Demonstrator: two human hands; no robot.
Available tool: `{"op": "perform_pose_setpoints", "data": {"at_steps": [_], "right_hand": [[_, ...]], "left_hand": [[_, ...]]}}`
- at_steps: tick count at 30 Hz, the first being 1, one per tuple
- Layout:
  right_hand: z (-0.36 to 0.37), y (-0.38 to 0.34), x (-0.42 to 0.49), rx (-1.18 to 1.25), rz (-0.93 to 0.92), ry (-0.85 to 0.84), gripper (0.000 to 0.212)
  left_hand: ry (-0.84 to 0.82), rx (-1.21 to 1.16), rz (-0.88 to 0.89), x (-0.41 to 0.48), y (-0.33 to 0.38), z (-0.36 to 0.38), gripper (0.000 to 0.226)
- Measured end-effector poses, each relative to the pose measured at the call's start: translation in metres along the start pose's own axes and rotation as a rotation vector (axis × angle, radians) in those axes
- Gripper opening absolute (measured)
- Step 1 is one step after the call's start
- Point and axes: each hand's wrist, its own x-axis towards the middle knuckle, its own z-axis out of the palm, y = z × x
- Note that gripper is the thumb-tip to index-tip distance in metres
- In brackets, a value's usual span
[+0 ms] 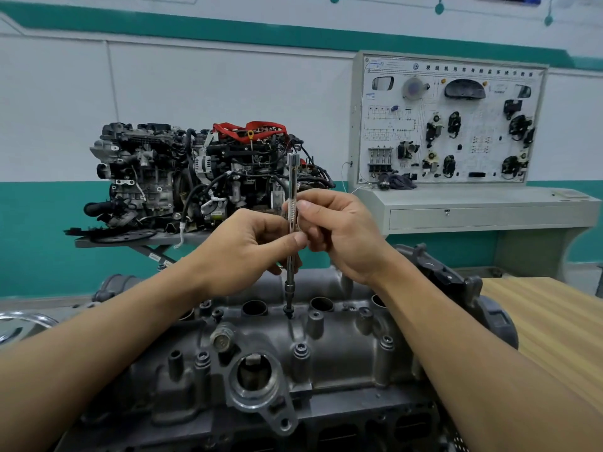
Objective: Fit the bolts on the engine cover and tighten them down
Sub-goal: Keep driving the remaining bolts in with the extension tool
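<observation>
A grey cast engine cover [342, 350] lies in front of me with several bolts seated in its bosses, such as one bolt [300, 348] near the middle. A long chrome extension bar [292, 190] stands upright, its socket tip on a bolt [288, 310] along the cover's far row. My left hand [248, 246] pinches the bar's shaft from the left. My right hand [336, 230] pinches the knurled part from the right, slightly higher.
A wooden tabletop [548, 324] lies to the right of the cover. Behind stands a complete engine [195, 174] on a stand, and a wiring training board [450, 122] on a grey console. A chrome object [26, 321] shows at the left edge.
</observation>
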Motion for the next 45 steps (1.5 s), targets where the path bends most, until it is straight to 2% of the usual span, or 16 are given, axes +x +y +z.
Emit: {"op": "perform_pose_setpoints", "data": {"at_steps": [3, 5, 10, 13, 15, 17, 20, 24, 28, 32, 35, 37, 40, 44, 45], "right_hand": [[-0.0007, 0.001, 0.0003, 0.0, -0.001, -0.009, 0.018], [-0.0007, -0.0005, 0.0002, 0.025, 0.011, -0.029, 0.023], [0.0001, 0.0012, -0.0025, -0.071, -0.035, 0.024, 0.006], [-0.0006, 0.0002, -0.0027, -0.065, -0.067, 0.04, 0.014], [-0.0006, -0.0006, -0.0028, -0.047, -0.07, 0.038, 0.012], [-0.0005, -0.001, -0.0024, -0.008, -0.048, 0.021, 0.009], [-0.0005, -0.0016, -0.0025, 0.002, -0.004, -0.015, 0.019], [0.0021, -0.0012, -0.004, -0.064, -0.035, 0.027, 0.011], [0.0014, -0.0018, -0.0039, -0.074, -0.054, 0.049, 0.014], [0.0005, -0.0015, -0.0038, -0.056, -0.06, 0.027, 0.009], [-0.0003, -0.0011, -0.0034, -0.053, -0.024, -0.009, 0.018], [-0.001, -0.0014, -0.0026, -0.032, -0.008, -0.019, 0.016], [-0.0005, -0.0013, -0.0019, -0.062, -0.014, 0.023, 0.016], [0.0015, -0.0029, -0.0039, -0.061, -0.043, 0.021, 0.013], [0.0016, -0.0029, -0.0042, -0.056, -0.049, 0.024, 0.013]], "left_hand": [[0.022, 0.022, 0.004, 0.001, -0.0022, 0.0012, 0.04], [0.008, 0.005, -0.026, 0.0021, -0.0034, 0.0002, 0.043], [-0.04, 0.034, -0.039, 0.0, -0.002, -0.0015, 0.038], [0.035, 0.079, 0.016, -0.0005, -0.0004, -0.0016, 0.034], [0.085, 0.072, 0.027, 0.0009, -0.001, -0.0025, 0.034], [0.062, 0.071, 0.014, 0.0017, -0.0013, -0.0034, 0.029], [-0.006, 0.046, -0.022, 0.0017, -0.0021, -0.0054, 0.017], [-0.025, 0.036, -0.048, 0.0008, -0.002, -0.0042, 0.027], [0.006, 0.079, 0.021, -0.0012, 0.0005, -0.0009, 0.019], [0.089, 0.082, 0.065, -0.0001, 0.003, -0.0024, 0.036], [0.037, 0.07, 0.043, 0.001, 0.0013, -0.0037, 0.022], [-0.003, 0.039, 0.01, 0.0015, -0.0003, -0.0047, 0.013], [-0.014, 0.024, -0.017, 0.0017, -0.0028, -0.0053, 0.019], [0.005, 0.075, 0.018, -0.0002, -0.0003, -0.0027, 0.012], [0.024, 0.087, 0.028, -0.0003, 0.0007, -0.0024, 0.019]]}}
